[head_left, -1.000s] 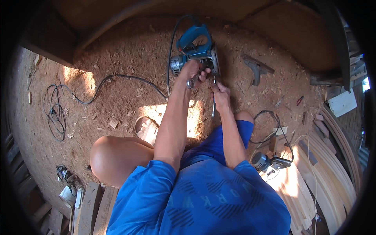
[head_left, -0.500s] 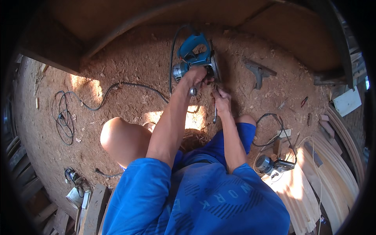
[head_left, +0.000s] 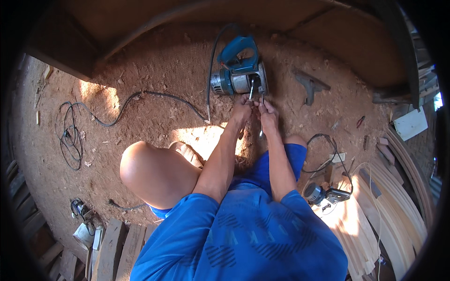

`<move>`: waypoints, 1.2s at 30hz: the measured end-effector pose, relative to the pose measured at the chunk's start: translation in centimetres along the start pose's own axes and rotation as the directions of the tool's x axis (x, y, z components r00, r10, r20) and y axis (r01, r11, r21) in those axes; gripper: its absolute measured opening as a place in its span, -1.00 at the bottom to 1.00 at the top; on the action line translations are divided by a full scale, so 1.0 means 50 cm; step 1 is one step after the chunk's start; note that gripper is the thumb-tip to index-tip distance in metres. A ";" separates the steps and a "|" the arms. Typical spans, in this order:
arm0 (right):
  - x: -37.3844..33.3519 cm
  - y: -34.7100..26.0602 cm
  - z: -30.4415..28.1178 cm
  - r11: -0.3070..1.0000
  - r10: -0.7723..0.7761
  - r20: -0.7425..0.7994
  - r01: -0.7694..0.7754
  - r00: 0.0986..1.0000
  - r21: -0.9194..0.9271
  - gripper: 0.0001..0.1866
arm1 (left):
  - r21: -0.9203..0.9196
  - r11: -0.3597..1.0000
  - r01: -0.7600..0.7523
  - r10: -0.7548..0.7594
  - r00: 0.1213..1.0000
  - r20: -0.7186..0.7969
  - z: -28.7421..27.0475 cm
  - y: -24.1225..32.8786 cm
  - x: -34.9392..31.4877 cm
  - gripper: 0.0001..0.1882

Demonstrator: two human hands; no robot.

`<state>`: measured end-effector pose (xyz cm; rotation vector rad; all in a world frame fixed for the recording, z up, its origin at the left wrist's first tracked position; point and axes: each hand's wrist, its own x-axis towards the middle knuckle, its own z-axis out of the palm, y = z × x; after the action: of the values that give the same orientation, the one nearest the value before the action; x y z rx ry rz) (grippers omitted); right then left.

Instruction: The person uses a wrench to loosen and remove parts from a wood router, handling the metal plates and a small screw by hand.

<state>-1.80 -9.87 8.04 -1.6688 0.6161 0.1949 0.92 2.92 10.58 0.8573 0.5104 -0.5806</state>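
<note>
A teal and silver corded power tool [head_left: 226, 80] with a loop handle, which looks like a circular saw, lies on its side on the dirt ground ahead of me. My left hand [head_left: 241, 108] is closed round a shiny wrench [head_left: 252, 89], whose far end reaches into the tool's opening near its plate. Close beside it, my right hand [head_left: 269, 117] grips a second slim metal wrench [head_left: 261, 133], its upper end up against the tool's edge. Where the wrench ends meet the tool is too small to make out.
A black cord [head_left: 157, 93] runs left to a loose coil [head_left: 70, 136]. To the right lie a grey metal T-shaped piece [head_left: 310, 87] and red-handled pliers [head_left: 360, 122]. Another power tool [head_left: 315, 193] rests on stacked boards [head_left: 393, 206]. A dark wooden structure [head_left: 337, 42] overhangs the far side.
Both hands have come together at the tool's near edge. My left hand has drawn back off the tool's body, and its wrench now points into the opening. The tool appears slightly turned.
</note>
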 end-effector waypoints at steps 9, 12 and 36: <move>-0.002 -0.009 0.012 0.980 0.047 0.042 -0.054 0.998 0.193 -0.78 | -0.141 0.989 0.030 -0.009 0.988 0.151 -0.009 -0.005 0.010 -0.80; -0.007 -0.005 0.006 0.978 0.047 0.051 -0.056 0.998 0.203 -0.81 | -0.040 0.999 -0.014 0.020 0.987 0.158 0.009 0.026 0.001 -0.81; 0.000 0.004 -0.003 0.982 0.006 0.032 -0.011 0.999 0.188 -0.79 | -0.095 0.994 0.060 -0.060 0.998 0.007 0.032 0.080 -0.004 -0.92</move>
<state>-1.94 -10.03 7.91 -1.4780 0.5996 0.1632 3.72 3.74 13.79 0.7522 0.5575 -0.6082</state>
